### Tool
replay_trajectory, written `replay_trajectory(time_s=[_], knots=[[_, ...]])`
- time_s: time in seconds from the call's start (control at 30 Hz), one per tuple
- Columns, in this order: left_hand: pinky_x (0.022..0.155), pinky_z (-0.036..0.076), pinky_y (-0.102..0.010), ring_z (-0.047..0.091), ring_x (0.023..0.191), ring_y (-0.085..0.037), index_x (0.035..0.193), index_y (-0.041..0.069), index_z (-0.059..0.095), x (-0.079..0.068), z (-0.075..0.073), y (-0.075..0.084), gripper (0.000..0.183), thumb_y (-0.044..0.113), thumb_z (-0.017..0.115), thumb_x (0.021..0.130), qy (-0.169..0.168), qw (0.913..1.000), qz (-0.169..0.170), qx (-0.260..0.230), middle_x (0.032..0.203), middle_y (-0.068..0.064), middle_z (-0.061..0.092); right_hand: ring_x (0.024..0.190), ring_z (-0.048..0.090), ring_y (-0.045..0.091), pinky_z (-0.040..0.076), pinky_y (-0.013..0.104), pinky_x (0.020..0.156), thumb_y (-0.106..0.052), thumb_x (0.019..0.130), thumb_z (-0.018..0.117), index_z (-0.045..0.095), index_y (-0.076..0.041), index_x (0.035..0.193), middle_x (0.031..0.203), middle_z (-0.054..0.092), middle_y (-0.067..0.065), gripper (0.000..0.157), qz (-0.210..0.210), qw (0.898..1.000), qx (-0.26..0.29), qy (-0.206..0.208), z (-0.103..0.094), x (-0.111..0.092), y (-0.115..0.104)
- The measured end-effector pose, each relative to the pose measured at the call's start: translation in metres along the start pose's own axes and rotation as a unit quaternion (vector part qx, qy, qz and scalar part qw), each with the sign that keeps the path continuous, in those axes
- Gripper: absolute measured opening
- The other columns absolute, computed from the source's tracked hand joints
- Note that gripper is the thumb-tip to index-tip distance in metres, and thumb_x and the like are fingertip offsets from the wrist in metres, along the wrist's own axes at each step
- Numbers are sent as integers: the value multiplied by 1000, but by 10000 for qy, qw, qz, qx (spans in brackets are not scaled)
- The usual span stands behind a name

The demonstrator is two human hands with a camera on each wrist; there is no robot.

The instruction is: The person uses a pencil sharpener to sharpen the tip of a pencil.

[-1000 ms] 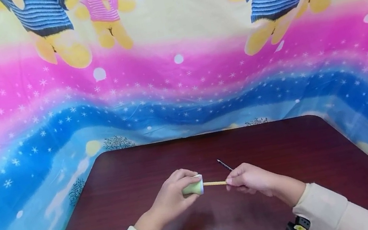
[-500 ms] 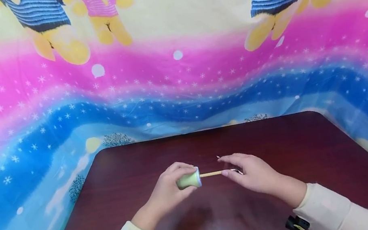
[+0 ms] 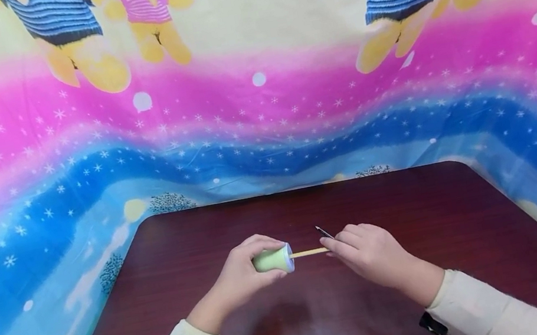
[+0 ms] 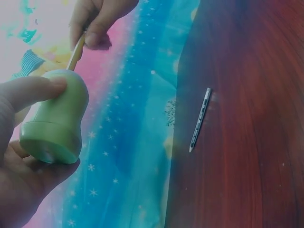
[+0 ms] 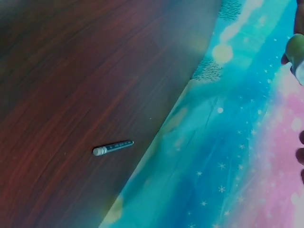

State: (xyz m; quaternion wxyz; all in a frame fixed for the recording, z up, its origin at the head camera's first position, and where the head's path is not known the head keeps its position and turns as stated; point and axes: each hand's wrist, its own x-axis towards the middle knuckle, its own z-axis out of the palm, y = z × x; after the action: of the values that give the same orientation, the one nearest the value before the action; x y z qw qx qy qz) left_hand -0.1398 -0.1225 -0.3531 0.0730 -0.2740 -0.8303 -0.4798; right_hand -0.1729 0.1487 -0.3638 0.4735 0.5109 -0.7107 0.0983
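Observation:
My left hand (image 3: pixel 241 271) grips a light green, waisted pencil sharpener (image 3: pixel 270 260) with a pale rim, held on its side above the table. In the left wrist view the thumb lies along the sharpener (image 4: pixel 64 107) and fingers support it from below. A yellow pencil (image 3: pixel 309 252) runs from the sharpener's pale end to my right hand (image 3: pixel 372 251), which pinches its other end between thumb and fingers. The pencil's tip is hidden inside the sharpener. At the right edge of the right wrist view, the sharpener (image 5: pixel 295 50) and fingertips are partly cut off.
A black-and-white patterned pencil (image 4: pixel 200 121) lies on the dark red-brown table (image 3: pixel 215 231), just beyond my right hand. Its pale, blunt end shows in the right wrist view. A cartoon-printed curtain (image 3: pixel 259 115) hangs along the table's far and side edges.
My right hand's fingers spread from the yellow pencil half a second ago, then closed on its end again with the hand turned over more. The left hand keeps holding the sharpener, shifted slightly left.

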Motion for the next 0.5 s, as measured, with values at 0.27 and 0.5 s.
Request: replay_trajectory(time_s=[0.27, 0.5], knots=[[74, 54, -26, 59, 95, -20, 110, 6, 71, 0, 1, 0, 37, 4, 81, 74, -122, 9999, -79, -57, 109, -6, 65, 52, 42, 15, 34, 23, 40, -17, 102, 46, 65, -4, 85, 63, 51, 0, 28, -280, 9993, -172, 152, 2, 3, -4], [78, 54, -27, 62, 97, -21, 109, 6, 71, -1, 6, -1, 38, 1, 81, 73, -5, 9983, 338, 468, 108, -6, 65, 54, 52, 6, 45, 25, 48, -26, 102, 49, 65, -11, 82, 63, 57, -7, 29, 932, 9880, 738, -991, -4, 1, -14]])
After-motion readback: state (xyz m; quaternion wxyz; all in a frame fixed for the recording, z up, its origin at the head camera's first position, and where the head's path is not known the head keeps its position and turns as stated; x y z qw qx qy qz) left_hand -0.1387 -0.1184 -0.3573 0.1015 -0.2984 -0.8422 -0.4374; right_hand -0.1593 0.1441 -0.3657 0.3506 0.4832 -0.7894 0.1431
